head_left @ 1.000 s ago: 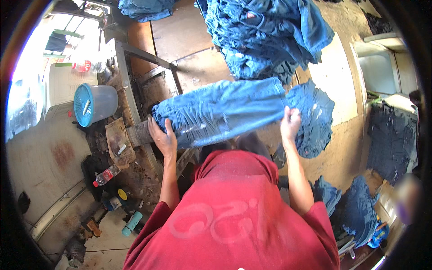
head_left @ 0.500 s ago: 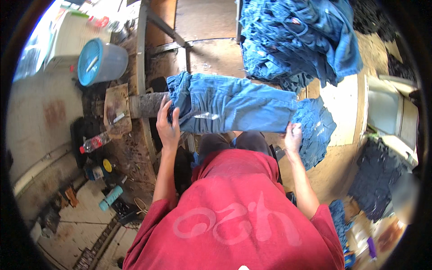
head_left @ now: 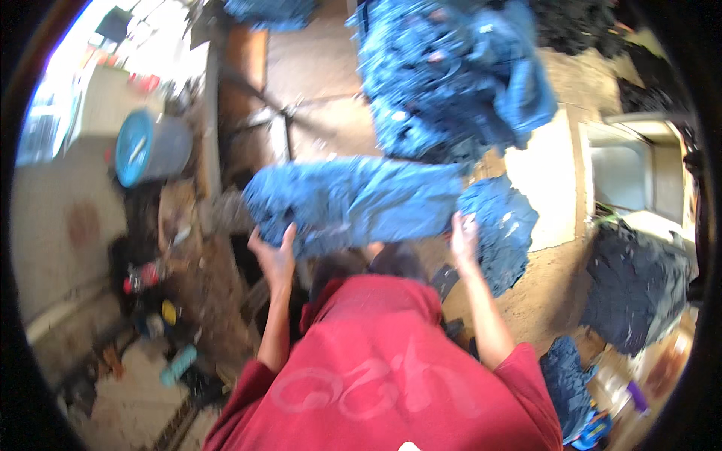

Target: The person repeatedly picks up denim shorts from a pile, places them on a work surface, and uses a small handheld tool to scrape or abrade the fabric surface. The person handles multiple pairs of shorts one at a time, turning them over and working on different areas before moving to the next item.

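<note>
Both hands grip a stretched pair of blue jeans (head_left: 353,201): the left hand (head_left: 275,254) clutches its lower edge, the right hand (head_left: 463,234) pinches the other end. The jeans hang just below a heap of blue denim (head_left: 451,75).

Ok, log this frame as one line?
left hand: grips blue denim jeans | right hand: grips same jeans | behind: heap of blue denim

Jeans (head_left: 353,201) held across the desk (head_left: 541,188), between left hand (head_left: 274,255) and right hand (head_left: 464,237); garment pile (head_left: 451,75) behind them, bucket (head_left: 147,146) far left.
</note>
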### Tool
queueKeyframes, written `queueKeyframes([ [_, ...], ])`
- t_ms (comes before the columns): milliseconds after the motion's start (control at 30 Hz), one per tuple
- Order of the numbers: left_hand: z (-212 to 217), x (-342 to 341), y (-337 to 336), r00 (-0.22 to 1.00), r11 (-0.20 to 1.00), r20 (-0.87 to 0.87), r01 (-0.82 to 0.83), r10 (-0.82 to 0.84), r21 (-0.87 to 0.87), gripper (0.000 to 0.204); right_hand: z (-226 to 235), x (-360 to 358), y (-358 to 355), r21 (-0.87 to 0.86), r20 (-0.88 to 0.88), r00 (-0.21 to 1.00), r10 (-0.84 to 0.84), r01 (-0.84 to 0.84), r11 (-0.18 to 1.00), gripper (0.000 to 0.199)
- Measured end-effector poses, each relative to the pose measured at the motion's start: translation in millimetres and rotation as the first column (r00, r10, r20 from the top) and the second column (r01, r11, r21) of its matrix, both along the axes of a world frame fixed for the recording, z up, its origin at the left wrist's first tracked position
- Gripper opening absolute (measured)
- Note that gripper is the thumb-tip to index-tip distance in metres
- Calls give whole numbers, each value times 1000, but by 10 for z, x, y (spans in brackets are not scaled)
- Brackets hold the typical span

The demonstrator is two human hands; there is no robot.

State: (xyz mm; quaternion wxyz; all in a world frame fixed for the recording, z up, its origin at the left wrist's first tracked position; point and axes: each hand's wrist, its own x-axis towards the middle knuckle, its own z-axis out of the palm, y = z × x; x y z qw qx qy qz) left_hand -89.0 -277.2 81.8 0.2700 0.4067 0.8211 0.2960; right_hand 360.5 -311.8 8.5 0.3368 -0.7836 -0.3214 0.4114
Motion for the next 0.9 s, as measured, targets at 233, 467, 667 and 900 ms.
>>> queueKeyframes([
  [233,75,452,-373,966,985,-209,165,-152,48,95,-34,-374,-99,171,208,964,-165,130,977,43],
  [467,671,499,-139,789,938,563,-44,244,-345,74,20,-511,40,188,223,951,-215,174,967,39],
  [667,312,178,966,813,829,250,556,-526,-66,34,107,249,565,368,365,871,-328,189,911,26],
  [900,388,-26,2205,437,437,-102,796,-894,-419,69,-217,146,732,204,364,926,104,-188,961,12],
])
